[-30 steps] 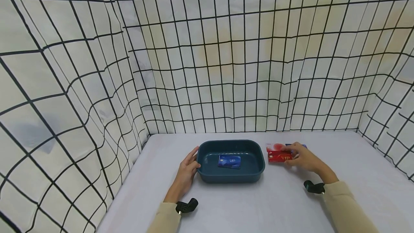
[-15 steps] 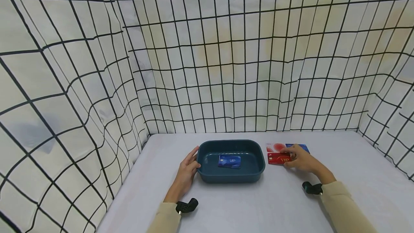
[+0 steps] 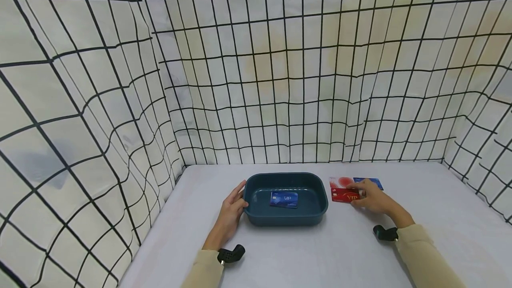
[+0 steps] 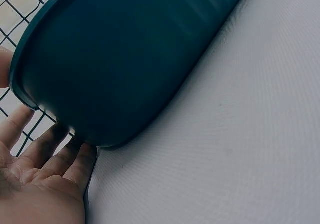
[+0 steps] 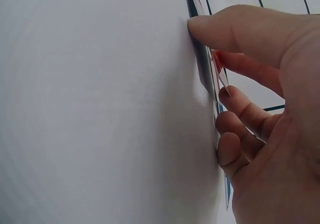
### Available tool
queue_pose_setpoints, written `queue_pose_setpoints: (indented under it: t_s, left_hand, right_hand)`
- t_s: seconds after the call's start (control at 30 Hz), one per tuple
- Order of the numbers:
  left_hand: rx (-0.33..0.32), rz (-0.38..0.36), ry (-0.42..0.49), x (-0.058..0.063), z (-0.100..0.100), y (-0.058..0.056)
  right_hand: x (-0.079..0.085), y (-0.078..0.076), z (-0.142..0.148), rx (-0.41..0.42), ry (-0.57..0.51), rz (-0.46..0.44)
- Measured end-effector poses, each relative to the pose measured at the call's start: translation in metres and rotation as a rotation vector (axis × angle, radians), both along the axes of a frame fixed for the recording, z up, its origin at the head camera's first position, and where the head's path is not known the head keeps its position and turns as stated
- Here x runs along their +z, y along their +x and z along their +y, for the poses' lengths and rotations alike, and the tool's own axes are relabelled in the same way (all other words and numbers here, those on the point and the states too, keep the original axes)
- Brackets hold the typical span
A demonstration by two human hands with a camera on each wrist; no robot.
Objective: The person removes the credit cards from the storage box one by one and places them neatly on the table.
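Observation:
My right hand (image 3: 376,198) pinches a red VIP card (image 3: 344,195) by its right end, with the thumb at the near edge and a finger at the far edge. Behind the red card lie a pale card with a red circle (image 3: 337,182) and a blue card (image 3: 375,183), both partly covered. In the right wrist view the cards appear nearly edge-on beside the thumb (image 5: 225,31). A dark teal rectangular container (image 3: 285,221) stands left of them, one blue VIP card (image 3: 284,199) inside. My left hand (image 3: 230,217) holds its left end, thumb at the rim, fingers against the outer wall.
A white cloth (image 3: 312,257) covers the table. White sheets behind black netting (image 3: 288,101) rise at the back and both sides. Each wrist wears a black camera, the left (image 3: 231,254) and the right (image 3: 386,233).
The right hand and red card have shifted slightly toward the near side, uncovering more of the blue card behind. Over the last half second they barely move. The left hand and container stay put.

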State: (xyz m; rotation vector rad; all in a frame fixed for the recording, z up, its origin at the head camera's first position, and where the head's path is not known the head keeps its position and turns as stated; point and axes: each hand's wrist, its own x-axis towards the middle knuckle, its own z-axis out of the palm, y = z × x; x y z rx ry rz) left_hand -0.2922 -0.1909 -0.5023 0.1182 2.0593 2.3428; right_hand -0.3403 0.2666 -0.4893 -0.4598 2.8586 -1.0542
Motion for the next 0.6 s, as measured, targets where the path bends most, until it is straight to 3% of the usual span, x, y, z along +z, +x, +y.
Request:
queue_pose_setpoints:
  t_s: [0.6]
  left_hand:
    - [-0.003, 0.006, -0.005, 0.0002, 0.0001, 0.0006]
  right_hand:
    - [-0.0012, -0.0015, 0.0024, -0.01, 0.028, -0.022]
